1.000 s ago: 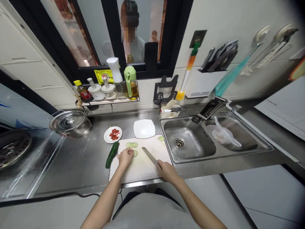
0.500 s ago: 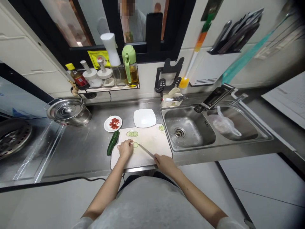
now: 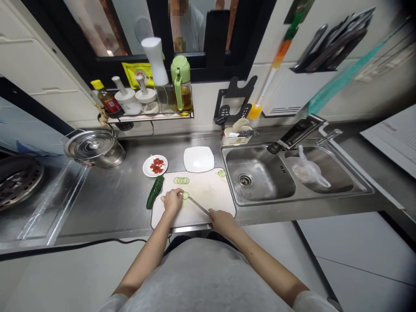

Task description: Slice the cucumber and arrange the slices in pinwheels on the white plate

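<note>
My right hand (image 3: 222, 221) is wrapped round the handle of a kitchen knife (image 3: 199, 206). The knife's tip meets the right edge of a round cucumber slice (image 3: 185, 196) on the white cutting board (image 3: 195, 219). Bent fingers of my left hand (image 3: 173, 202) pinch that slice at its left edge. Behind it, several overlapping cucumber slices (image 3: 181, 180) lie in a row. A few more slices (image 3: 221, 173) rest at the board's far right corner. Along the board's left side lies a dark green cucumber (image 3: 155, 191).
Behind the board stand a white plate (image 3: 199, 159) and a small plate (image 3: 146, 166) bearing chopped red bits. A lidded steel pot (image 3: 110, 158) is at left, a double sink (image 3: 260, 173) at right. Above hangs a rack (image 3: 156, 116) of seasoning bottles. A person (image 3: 191, 26) shows at the window.
The knife has swung left and down, so its tip now reaches the single slice. My left hand stays beside that slice. The camera view has tilted downward.
</note>
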A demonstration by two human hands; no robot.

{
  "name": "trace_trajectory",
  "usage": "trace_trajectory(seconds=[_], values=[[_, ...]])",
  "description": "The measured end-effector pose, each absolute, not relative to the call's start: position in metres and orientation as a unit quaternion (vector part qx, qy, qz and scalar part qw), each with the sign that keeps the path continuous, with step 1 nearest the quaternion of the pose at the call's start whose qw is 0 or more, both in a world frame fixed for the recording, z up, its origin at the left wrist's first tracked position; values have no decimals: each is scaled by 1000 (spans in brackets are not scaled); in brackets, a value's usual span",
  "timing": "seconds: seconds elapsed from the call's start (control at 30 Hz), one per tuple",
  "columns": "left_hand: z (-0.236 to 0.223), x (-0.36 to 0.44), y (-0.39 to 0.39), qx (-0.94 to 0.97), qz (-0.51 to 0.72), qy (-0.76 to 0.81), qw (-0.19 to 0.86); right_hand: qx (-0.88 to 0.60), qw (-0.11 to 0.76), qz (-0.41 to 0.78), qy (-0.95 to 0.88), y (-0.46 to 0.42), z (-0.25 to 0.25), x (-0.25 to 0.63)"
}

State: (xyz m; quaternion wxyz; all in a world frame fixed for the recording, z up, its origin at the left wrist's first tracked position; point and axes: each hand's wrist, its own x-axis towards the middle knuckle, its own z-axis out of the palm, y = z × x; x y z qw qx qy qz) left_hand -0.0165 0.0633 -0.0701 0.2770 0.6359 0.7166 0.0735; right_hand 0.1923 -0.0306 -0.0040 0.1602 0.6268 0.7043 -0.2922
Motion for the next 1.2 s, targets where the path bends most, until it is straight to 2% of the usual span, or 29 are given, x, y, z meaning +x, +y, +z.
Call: trace_trajectory(seconds=[0.93, 1.2], values=[[-73, -18, 66, 630, 65, 719, 286, 621, 172, -287, 709, -9, -11, 167], [-68, -19, 67, 630, 54, 720, 286, 653, 137, -290, 686, -18, 4, 187]])
